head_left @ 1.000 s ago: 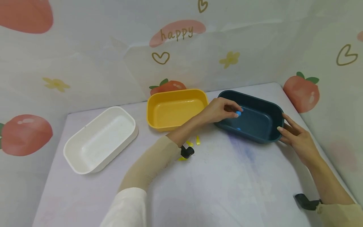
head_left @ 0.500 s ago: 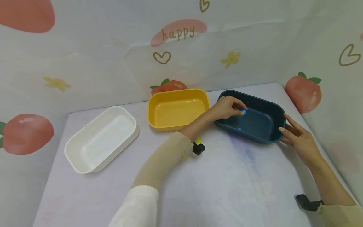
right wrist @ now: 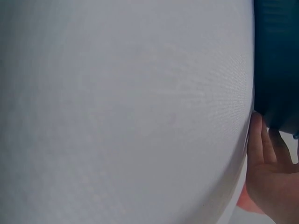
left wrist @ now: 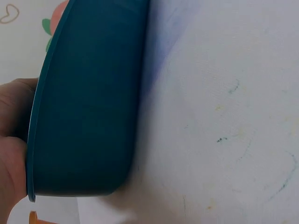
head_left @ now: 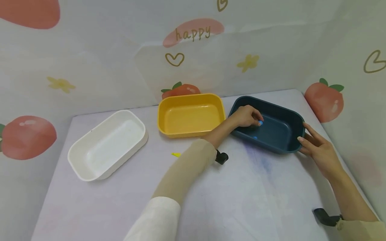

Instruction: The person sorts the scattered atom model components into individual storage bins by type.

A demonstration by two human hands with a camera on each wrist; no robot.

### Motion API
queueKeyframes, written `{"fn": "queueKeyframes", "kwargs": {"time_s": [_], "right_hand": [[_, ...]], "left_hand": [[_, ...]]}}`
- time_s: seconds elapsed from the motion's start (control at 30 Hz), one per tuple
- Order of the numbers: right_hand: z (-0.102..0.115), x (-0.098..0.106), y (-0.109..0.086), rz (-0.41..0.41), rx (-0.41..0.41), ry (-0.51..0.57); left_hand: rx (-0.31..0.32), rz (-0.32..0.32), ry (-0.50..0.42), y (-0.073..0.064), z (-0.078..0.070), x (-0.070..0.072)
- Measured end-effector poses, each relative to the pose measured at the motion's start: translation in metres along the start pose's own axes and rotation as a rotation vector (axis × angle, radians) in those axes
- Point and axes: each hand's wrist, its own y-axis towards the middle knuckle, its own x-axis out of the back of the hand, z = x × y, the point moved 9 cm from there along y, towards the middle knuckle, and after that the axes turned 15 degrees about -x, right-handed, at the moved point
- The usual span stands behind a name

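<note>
My left hand [head_left: 245, 116] reaches over the near-left rim of a dark blue plastic basin [head_left: 278, 130] in the head view. Its thumb and fingertips pinch a small bright blue piece [head_left: 260, 123], mostly covered by the fingers. Another small blue piece [head_left: 255, 137] shows low at the basin's near side. At the basin's right end is my right hand [head_left: 322, 152], thumb at the rim and fingers against the outside wall. In the left wrist view the basin's wall [left wrist: 88, 102] hides the left fingertips. The right wrist view shows the right fingers touching the basin [right wrist: 278, 60].
A yellow basin [head_left: 191, 135] stands left of the blue one, and a white basin [head_left: 104, 147] lies angled farther left. A small yellow piece [head_left: 176, 154] peeks out beside the left sleeve [head_left: 187, 170] on the table. A printed cloth wall [head_left: 120, 70] rises behind.
My left hand has moved slightly right and then lower within the blue basin, still pinching the blue piece. The forearm has swung right, now covering most yellow pieces. The right hand stays put.
</note>
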Motion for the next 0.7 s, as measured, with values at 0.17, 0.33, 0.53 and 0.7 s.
{"fn": "queueKeyframes", "kwargs": {"time_s": [0.17, 0.33, 0.53, 0.7], "right_hand": [[0.002, 0.001, 0.0, 0.004, 0.001, 0.027], [0.002, -0.001, 0.0, 0.017, 0.005, 0.035], [0.001, -0.002, 0.0, 0.023, 0.013, 0.058], [0.0, -0.001, 0.0, 0.007, 0.005, 0.04]], "left_hand": [[0.085, -0.019, 0.032, -0.001, 0.006, 0.002], [0.159, -0.003, 0.076, -0.002, 0.012, 0.001], [0.184, 0.031, 0.075, -0.002, 0.012, -0.002], [0.228, 0.039, 0.043, 0.0, 0.018, -0.007]]}}
